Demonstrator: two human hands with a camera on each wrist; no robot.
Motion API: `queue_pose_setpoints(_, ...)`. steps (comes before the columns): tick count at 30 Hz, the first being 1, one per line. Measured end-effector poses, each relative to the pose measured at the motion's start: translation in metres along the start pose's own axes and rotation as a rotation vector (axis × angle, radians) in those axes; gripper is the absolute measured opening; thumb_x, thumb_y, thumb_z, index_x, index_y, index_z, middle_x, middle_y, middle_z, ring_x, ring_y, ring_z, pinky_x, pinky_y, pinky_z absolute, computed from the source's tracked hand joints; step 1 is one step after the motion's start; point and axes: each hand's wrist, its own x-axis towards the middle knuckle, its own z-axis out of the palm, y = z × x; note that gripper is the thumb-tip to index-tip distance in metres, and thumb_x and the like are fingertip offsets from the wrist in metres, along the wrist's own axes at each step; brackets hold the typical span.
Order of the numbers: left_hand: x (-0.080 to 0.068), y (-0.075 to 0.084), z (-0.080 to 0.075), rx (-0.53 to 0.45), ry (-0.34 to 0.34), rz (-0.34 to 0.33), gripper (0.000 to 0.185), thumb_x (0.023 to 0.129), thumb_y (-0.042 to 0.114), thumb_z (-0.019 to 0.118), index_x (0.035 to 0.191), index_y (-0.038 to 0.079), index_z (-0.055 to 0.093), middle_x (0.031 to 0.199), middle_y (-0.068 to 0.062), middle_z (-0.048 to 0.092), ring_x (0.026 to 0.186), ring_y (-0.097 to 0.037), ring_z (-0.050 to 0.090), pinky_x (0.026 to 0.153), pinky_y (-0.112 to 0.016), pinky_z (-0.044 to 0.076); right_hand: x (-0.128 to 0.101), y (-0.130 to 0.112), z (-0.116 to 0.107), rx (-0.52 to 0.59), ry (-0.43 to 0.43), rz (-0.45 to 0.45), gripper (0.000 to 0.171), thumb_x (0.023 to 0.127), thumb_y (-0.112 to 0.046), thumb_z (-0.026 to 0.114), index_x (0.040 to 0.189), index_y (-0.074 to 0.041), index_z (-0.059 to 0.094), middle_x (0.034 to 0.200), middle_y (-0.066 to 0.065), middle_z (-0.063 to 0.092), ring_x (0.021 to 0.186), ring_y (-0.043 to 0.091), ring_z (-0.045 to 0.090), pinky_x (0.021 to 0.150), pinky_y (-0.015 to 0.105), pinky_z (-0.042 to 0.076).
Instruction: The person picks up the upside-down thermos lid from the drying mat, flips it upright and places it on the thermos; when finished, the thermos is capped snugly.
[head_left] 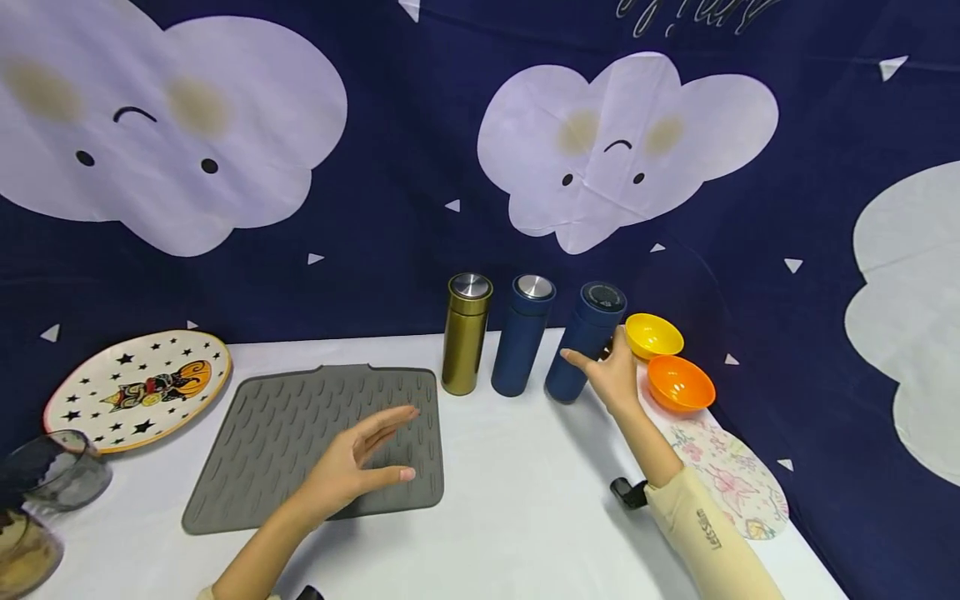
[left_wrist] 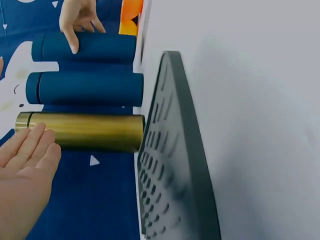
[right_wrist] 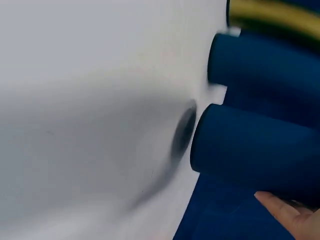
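Observation:
My right hand (head_left: 615, 379) grips the right-hand blue thermos flask (head_left: 587, 342), which has a dark lid. The thumb lies across its front, and the other fingers are partly hidden behind it. In the right wrist view this flask (right_wrist: 260, 150) shows its base apart from a dark shadow on the table. Left of it stand a second blue flask (head_left: 521, 337) with a silver lid and a gold flask (head_left: 467, 337). My left hand (head_left: 352, 467) hovers over the grey ridged mat (head_left: 300, 433), thumb and fingers spread apart, holding nothing.
A patterned oval plate (head_left: 142, 392) lies at the back left, with glass bowls (head_left: 71, 475) near the left edge. A yellow bowl (head_left: 654, 336), an orange bowl (head_left: 681, 383) and a floral mat (head_left: 738, 483) are on the right. Behind the table hangs a dark blue cloud-print cloth (head_left: 405, 167).

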Motion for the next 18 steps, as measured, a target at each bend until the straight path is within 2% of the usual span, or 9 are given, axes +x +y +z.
queue_pose_setpoints(4, -0.009, 0.0, 0.002, 0.01, 0.017, 0.03, 0.071, 0.085, 0.013, 0.078, 0.148, 0.014, 0.043, 0.153, -0.011, 0.045, 0.143, -0.03, 0.037, 0.111, -0.011, 0.031, 0.011, 0.013, 0.0, -0.025, 0.01, 0.043, 0.077, 0.08, -0.017, 0.083, 0.141, -0.002, 0.039, 0.14, 0.021, 0.051, 0.131, 0.038, 0.05, 0.111, 0.049, 0.041)
queue_pose_setpoints(8, -0.008, 0.003, 0.002, 0.037, 0.018, 0.069, 0.067, 0.087, 0.012, 0.076, 0.147, 0.012, 0.046, 0.153, -0.013, 0.044, 0.143, -0.023, 0.038, 0.111, -0.011, 0.03, 0.014, 0.019, -0.005, -0.044, 0.015, 0.069, 0.079, 0.081, -0.02, 0.082, 0.144, -0.004, 0.036, 0.144, 0.02, 0.049, 0.135, 0.036, 0.047, 0.112, 0.048, 0.04)
queue_pose_setpoints(11, -0.004, 0.006, 0.0, 0.108, 0.036, 0.076, 0.068, 0.087, 0.015, 0.077, 0.147, 0.014, 0.046, 0.153, -0.012, 0.045, 0.144, -0.024, 0.037, 0.116, -0.026, 0.033, 0.013, 0.021, -0.009, -0.064, -0.008, 0.078, 0.087, 0.082, -0.026, 0.082, 0.149, -0.007, 0.03, 0.149, 0.02, 0.044, 0.138, 0.037, 0.043, 0.114, 0.049, 0.038)
queue_pose_setpoints(13, -0.001, 0.007, -0.001, 0.19, 0.057, 0.073, 0.069, 0.086, 0.021, 0.078, 0.147, 0.016, 0.046, 0.153, -0.011, 0.045, 0.144, -0.03, 0.039, 0.117, -0.045, 0.034, 0.007, 0.02, -0.011, -0.098, -0.026, 0.102, 0.099, 0.082, -0.033, 0.082, 0.155, -0.009, 0.021, 0.156, 0.02, 0.035, 0.142, 0.039, 0.038, 0.116, 0.05, 0.034)
queue_pose_setpoints(15, 0.004, 0.009, -0.002, 0.285, 0.067, 0.074, 0.073, 0.085, 0.027, 0.079, 0.149, 0.019, 0.044, 0.154, -0.01, 0.043, 0.143, -0.039, 0.037, 0.112, -0.064, 0.031, -0.005, 0.017, -0.013, -0.132, -0.019, 0.11, 0.107, 0.081, -0.039, 0.082, 0.158, -0.011, 0.013, 0.16, 0.02, 0.026, 0.144, 0.041, 0.034, 0.118, 0.051, 0.031)
queue_pose_setpoints(17, 0.009, 0.012, -0.004, 0.384, 0.065, 0.079, 0.081, 0.085, 0.033, 0.079, 0.154, 0.022, 0.037, 0.158, -0.008, 0.037, 0.144, -0.042, 0.033, 0.109, -0.071, 0.03, -0.02, 0.009, -0.013, -0.181, 0.011, 0.087, 0.114, 0.079, -0.043, 0.083, 0.159, -0.011, 0.008, 0.163, 0.02, 0.019, 0.145, 0.042, 0.03, 0.118, 0.053, 0.029)
queue_pose_setpoints(18, 0.012, 0.014, -0.007, 0.431, 0.056, 0.087, 0.085, 0.085, 0.035, 0.079, 0.155, 0.024, 0.032, 0.161, -0.007, 0.032, 0.146, -0.041, 0.03, 0.11, -0.071, 0.028, -0.028, 0.004, -0.012, -0.199, 0.038, 0.046, 0.114, 0.078, -0.043, 0.084, 0.158, -0.011, 0.01, 0.162, 0.02, 0.02, 0.145, 0.042, 0.03, 0.118, 0.054, 0.029)
